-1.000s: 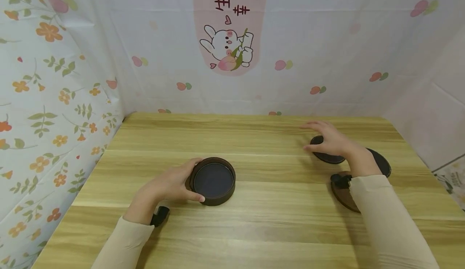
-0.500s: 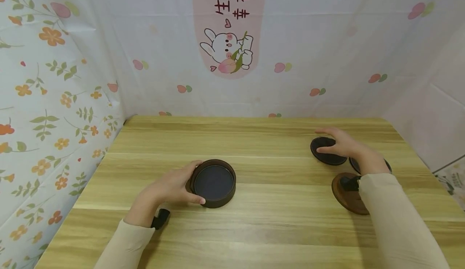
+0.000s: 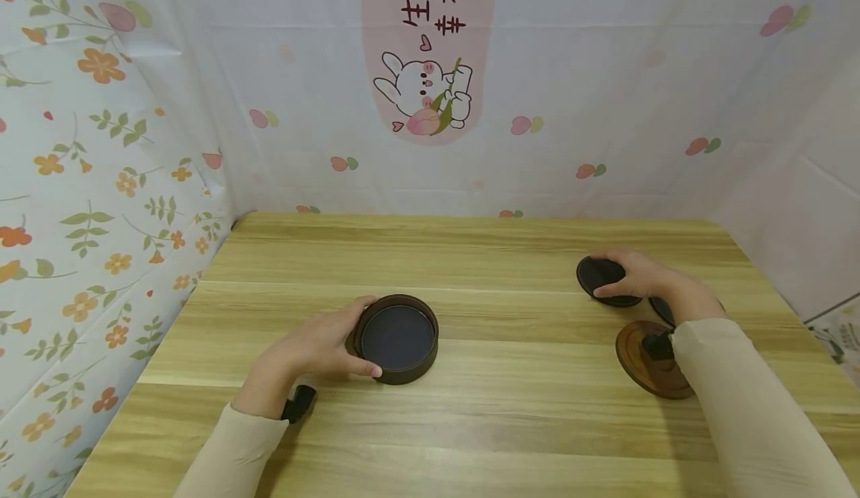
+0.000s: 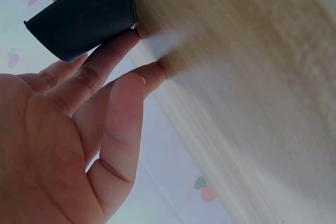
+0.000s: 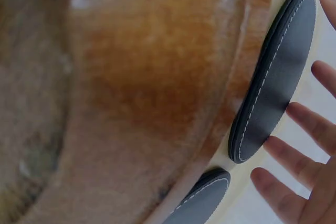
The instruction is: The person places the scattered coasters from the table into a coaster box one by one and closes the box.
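Note:
My left hand (image 3: 319, 345) cups the left side of a round, dark brown leather coaster holder (image 3: 418, 372), thumb at the near side and fingers at the far side. The holder's dark wall (image 4: 86, 19) shows by the fingertips in the left wrist view. On the right, my right hand (image 3: 638, 275) reaches over a round black leather coaster (image 3: 594, 268). In the right wrist view this coaster (image 5: 275, 77) has pale stitching round its rim, and the straight, spread fingers (image 5: 296, 158) lie right at its edge.
A second black coaster (image 3: 661, 308) lies partly hidden under the right wrist. Nearer stands a round brown wooden disc (image 3: 641, 363) with a ridged face, partly behind the black wrist camera (image 3: 657, 346). Printed cloth (image 3: 302, 95) hangs behind the wooden table (image 3: 470, 423).
My right hand has shifted right and come down over the coaster, its thumb now at the near edge. The left hand stays on the holder.

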Demonstrator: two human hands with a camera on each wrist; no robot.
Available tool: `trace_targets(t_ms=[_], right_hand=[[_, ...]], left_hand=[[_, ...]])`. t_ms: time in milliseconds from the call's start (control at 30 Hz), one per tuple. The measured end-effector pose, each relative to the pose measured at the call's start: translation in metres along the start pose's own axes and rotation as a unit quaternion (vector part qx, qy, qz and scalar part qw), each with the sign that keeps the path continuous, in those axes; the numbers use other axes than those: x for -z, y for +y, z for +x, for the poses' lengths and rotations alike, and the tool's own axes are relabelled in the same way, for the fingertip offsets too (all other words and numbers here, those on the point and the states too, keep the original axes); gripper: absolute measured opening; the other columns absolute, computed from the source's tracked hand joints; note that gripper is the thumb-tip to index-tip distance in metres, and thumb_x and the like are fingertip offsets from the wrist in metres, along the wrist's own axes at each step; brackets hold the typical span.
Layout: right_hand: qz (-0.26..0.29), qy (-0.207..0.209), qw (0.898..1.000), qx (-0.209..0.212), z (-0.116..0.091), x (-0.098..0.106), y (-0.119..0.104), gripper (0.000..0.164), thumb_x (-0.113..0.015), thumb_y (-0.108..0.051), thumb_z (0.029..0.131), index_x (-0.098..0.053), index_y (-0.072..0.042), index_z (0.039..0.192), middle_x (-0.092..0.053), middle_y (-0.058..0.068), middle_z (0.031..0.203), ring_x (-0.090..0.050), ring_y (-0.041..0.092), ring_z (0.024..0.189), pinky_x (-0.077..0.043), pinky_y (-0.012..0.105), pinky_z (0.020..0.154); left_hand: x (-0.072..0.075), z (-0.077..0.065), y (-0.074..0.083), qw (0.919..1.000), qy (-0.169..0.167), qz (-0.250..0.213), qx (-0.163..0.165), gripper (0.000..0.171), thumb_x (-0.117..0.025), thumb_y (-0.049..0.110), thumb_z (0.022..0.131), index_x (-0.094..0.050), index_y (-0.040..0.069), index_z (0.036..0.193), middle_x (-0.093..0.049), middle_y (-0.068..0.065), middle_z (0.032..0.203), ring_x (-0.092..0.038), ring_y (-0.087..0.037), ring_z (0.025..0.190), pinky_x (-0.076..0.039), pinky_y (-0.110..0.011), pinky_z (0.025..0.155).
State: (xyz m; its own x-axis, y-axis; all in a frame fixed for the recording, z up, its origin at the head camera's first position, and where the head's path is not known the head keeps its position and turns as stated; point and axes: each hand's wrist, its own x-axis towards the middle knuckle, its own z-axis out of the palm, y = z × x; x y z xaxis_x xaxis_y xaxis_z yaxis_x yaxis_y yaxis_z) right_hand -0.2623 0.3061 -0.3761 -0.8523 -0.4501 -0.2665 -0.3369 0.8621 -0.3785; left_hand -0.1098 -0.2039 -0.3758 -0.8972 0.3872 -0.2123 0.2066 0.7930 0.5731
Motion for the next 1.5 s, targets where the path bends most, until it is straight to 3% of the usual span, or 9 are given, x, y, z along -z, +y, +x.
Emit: trace_targets(t_ms=[233,533,1200,1500], right_hand=[[-0.001,-0.025,1.000,-0.013,-0.0003,-0.0032,0.0021,0.087,-0.078,-0.040,0.084,-0.038,0.005,0.147,-0.022,0.043,0.149,-0.026,0.068,0.130,-0.032,0.077,0.098],[0.010,-0.035,0.999,-0.012,-0.0050,-0.0013,0.0012,0.092,-0.082,-0.035,0.080,-0.034,0.002,0.149,-0.020,0.042,0.149,-0.022,0.072,0.127,-0.029,0.080,0.094],[0.003,0.000,1.000,-0.002,-0.0022,-0.0022,0.0050,0.080,-0.083,-0.031,0.078,-0.045,0.004,0.140,-0.025,0.042,0.146,-0.023,0.068,0.128,-0.015,0.078,0.101],[-0.001,-0.001,1.000,-0.011,-0.0063,-0.0035,0.0058,0.082,-0.082,-0.037,0.079,-0.045,0.000,0.142,-0.024,0.041,0.147,-0.021,0.071,0.126,-0.024,0.080,0.096]], left_hand=[[-0.0014,0.0009,-0.0013,1.0000,0.002,0.003,-0.004,0.110,-0.085,0.055,0.070,-0.028,0.016,0.155,-0.051,-0.009,0.148,-0.054,-0.032,0.131,-0.043,-0.054,0.106],[-0.0013,0.0004,-0.0010,1.0000,0.001,-0.002,0.003,0.110,-0.086,0.055,0.069,-0.028,0.018,0.155,-0.051,-0.008,0.148,-0.054,-0.033,0.131,-0.043,-0.054,0.106],[0.0001,0.0002,0.0015,0.9999,-0.003,0.000,0.010,0.108,-0.086,0.053,0.070,-0.028,0.019,0.155,-0.051,-0.008,0.147,-0.055,-0.033,0.129,-0.044,-0.054,0.105],[0.0007,0.0000,0.0024,0.9999,-0.004,-0.001,0.009,0.108,-0.086,0.052,0.071,-0.029,0.017,0.155,-0.052,-0.009,0.146,-0.055,-0.033,0.128,-0.044,-0.054,0.105]])
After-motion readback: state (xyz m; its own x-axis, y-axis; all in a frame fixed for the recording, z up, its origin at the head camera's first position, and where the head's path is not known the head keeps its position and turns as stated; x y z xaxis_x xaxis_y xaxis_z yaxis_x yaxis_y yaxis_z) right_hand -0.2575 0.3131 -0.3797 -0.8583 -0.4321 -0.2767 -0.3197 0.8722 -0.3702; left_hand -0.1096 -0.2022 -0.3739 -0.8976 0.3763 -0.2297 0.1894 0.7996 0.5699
